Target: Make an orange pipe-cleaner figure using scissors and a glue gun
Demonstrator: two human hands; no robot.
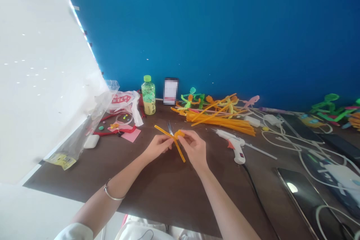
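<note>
Between my hands is an orange pipe cleaner (180, 152), with one straight end pointing up-left, another pointing down towards me, and a thicker bunched part at the top right. My left hand (158, 147) pinches it near the middle, where the strands meet. Thumb and fingers of my right hand (194, 147) close on the bunched part, and my fingers hide some of it. Just behind them lie scissors (170, 127), whose metal blades show while the handles are covered.
Behind my hands lies a pile of orange pipe cleaners (222, 122), near several pipe-cleaner figures (191, 99). A glue gun (234, 144) with a cord lies on the right, beside a phone (306, 198) and tangled white cables. Left are a bottle (149, 97), plastic bags and red-handled pliers (115, 132).
</note>
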